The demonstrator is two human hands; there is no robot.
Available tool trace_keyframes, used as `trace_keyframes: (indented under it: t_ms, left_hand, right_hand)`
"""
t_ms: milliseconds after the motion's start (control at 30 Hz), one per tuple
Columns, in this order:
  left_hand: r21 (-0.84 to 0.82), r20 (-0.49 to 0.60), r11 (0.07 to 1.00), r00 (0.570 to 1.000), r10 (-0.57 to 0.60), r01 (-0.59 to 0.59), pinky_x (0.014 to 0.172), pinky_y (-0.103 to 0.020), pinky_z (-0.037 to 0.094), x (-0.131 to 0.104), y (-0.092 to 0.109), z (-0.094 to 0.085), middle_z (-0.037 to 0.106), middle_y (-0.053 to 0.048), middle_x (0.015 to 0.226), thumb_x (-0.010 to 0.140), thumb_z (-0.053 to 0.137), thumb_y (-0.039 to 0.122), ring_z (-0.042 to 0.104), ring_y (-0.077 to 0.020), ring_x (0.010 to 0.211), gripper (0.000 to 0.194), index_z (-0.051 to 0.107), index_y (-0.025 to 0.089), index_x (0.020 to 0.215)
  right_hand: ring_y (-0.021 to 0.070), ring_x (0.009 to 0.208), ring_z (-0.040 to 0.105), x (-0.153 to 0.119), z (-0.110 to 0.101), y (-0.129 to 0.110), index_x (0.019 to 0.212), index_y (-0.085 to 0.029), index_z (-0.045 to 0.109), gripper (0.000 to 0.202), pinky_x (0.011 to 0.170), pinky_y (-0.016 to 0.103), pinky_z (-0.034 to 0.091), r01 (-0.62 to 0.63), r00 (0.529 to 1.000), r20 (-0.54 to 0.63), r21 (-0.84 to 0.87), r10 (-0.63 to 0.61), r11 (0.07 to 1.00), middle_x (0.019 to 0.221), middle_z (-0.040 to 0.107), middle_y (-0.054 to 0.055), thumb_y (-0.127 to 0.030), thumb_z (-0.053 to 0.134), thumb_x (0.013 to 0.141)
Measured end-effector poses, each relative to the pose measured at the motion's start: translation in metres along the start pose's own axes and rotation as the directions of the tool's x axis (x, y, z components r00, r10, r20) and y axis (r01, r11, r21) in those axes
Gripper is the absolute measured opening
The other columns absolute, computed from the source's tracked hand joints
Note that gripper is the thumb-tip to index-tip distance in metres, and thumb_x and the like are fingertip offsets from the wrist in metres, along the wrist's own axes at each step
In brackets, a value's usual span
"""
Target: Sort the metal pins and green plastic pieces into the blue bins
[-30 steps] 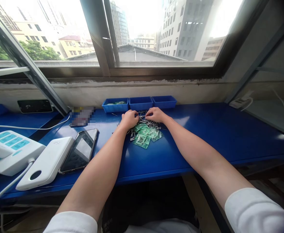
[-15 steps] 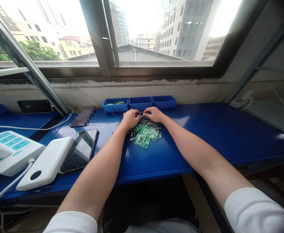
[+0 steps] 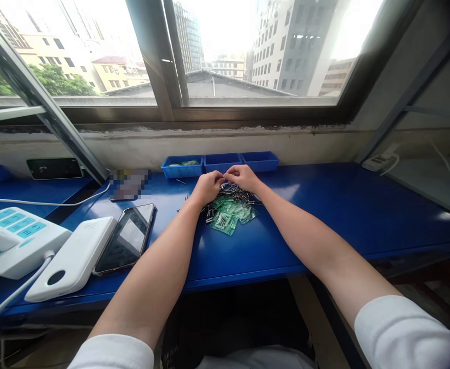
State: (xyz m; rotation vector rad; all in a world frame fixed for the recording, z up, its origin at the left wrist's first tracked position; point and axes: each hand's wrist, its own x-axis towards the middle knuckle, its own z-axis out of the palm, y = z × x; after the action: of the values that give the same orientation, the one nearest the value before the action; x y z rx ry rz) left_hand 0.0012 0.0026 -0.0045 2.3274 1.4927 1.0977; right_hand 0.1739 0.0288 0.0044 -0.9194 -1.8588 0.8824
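Over the far side of a pile of dark screws (image 3: pixel 240 195), my left hand (image 3: pixel 208 186) and my right hand (image 3: pixel 243 178) meet at the fingertips. Both are closed in a pinch, and whatever lies between the fingers is too small to make out. Green-tinted plastic bags (image 3: pixel 227 216) with pale and dark small pieces in them lie on the near side of the pile. A single screw (image 3: pixel 180 181) rests apart on the blue table, left of my left hand.
Three blue bins stand behind the pile: the left bin (image 3: pixel 182 173) holds green bags, beside a middle bin (image 3: pixel 222 169) and a right bin (image 3: pixel 261 167). At left lie a phone (image 3: pixel 127 238), a white power bank (image 3: pixel 75 256) and a power strip (image 3: pixel 21 241) with cables.
My right hand has moved slightly left and up, and its fingertips now meet those of my left hand. The gap between the hands has closed.
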Motion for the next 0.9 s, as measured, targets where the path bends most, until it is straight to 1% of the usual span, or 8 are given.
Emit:
trace_keyframes:
  t_ms: [167,367,500,600,667,733,800,900]
  left_hand:
    - [0.023,-0.005,0.999,0.999,-0.047,0.047,0.075,-0.030,0.048,0.000,0.003,-0.001,0.072,-0.006,0.083,0.091,0.043,0.031,0.064,-0.0201,0.078,0.026,0.064,0.020,0.082]
    - [0.083,-0.024,0.992,0.996,-0.090,0.092,0.074,-0.032,0.047,0.001,0.002,-0.001,0.071,-0.008,0.078,0.094,0.038,0.038,0.065,-0.0229,0.078,0.035,0.061,0.021,0.073]
    - [0.094,-0.027,0.990,0.994,-0.106,0.108,0.078,-0.032,0.046,0.002,0.001,-0.001,0.072,-0.008,0.083,0.094,0.038,0.040,0.065,-0.0238,0.084,0.035,0.063,0.022,0.078]
    - [0.115,-0.044,0.986,0.993,-0.114,0.118,0.081,-0.033,0.046,0.003,-0.001,0.000,0.072,-0.008,0.093,0.094,0.039,0.041,0.065,-0.0243,0.092,0.033,0.065,0.021,0.089]
    - [0.128,-0.054,0.983,0.991,-0.126,0.132,0.085,-0.034,0.044,0.003,-0.002,0.000,0.072,-0.009,0.100,0.093,0.041,0.039,0.064,-0.0249,0.096,0.031,0.065,0.020,0.096]
    - [0.139,-0.049,0.980,0.989,-0.139,0.145,0.087,-0.035,0.044,0.003,-0.003,0.000,0.071,-0.008,0.102,0.092,0.042,0.037,0.063,-0.0246,0.098,0.028,0.064,0.020,0.098]
    - [0.152,-0.036,0.977,0.989,-0.147,0.150,0.089,-0.035,0.043,0.003,-0.004,0.000,0.071,-0.007,0.103,0.091,0.042,0.034,0.062,-0.0243,0.098,0.027,0.064,0.020,0.099]
    - [0.181,-0.020,0.970,0.987,-0.160,0.161,0.090,-0.036,0.043,0.003,-0.002,-0.001,0.071,-0.007,0.105,0.090,0.043,0.031,0.062,-0.0246,0.100,0.027,0.064,0.020,0.101]
  right_hand:
    - [0.0158,0.063,0.062,0.000,-0.001,-0.002,0.070,-0.015,0.068,0.020,0.062,0.028,0.050,-0.002,1.000,-0.019,-0.010,0.001,1.000,0.066,0.069,0.004,-0.034,0.073,0.066]
    - [0.0152,0.064,0.062,-0.001,-0.003,-0.004,0.072,-0.016,0.070,0.017,0.066,0.029,0.051,0.000,0.999,-0.045,0.116,0.005,0.993,0.064,0.068,0.002,-0.032,0.071,0.065]
    - [0.0162,0.065,0.062,-0.001,-0.007,-0.004,0.070,-0.016,0.072,0.018,0.064,0.029,0.050,-0.032,0.996,-0.079,0.188,0.048,0.982,0.067,0.071,0.003,-0.033,0.071,0.062]
    - [0.0188,0.072,0.065,0.002,-0.012,0.000,0.076,-0.017,0.074,0.020,0.067,0.030,0.051,-0.005,0.984,-0.171,0.197,0.039,0.980,0.075,0.073,0.005,-0.033,0.069,0.064]
    - [0.0202,0.081,0.065,0.005,-0.016,0.004,0.085,-0.017,0.075,0.025,0.074,0.032,0.052,0.024,0.958,-0.285,0.111,0.009,0.994,0.085,0.074,0.006,-0.031,0.065,0.068]
    - [0.0213,0.090,0.063,0.006,-0.020,0.007,0.096,-0.017,0.074,0.030,0.084,0.034,0.050,0.012,0.911,-0.410,-0.079,-0.044,0.997,0.094,0.074,0.006,-0.028,0.061,0.071]
    - [0.0233,0.101,0.059,0.006,-0.024,0.010,0.104,-0.017,0.072,0.035,0.093,0.037,0.046,-0.057,0.865,-0.491,-0.301,-0.104,0.952,0.101,0.072,0.006,-0.023,0.057,0.073]
    - [0.0268,0.112,0.050,0.003,-0.027,0.012,0.115,-0.017,0.068,0.043,0.099,0.042,0.040,-0.191,0.851,-0.513,-0.505,-0.114,0.842,0.111,0.070,0.007,-0.019,0.053,0.074]
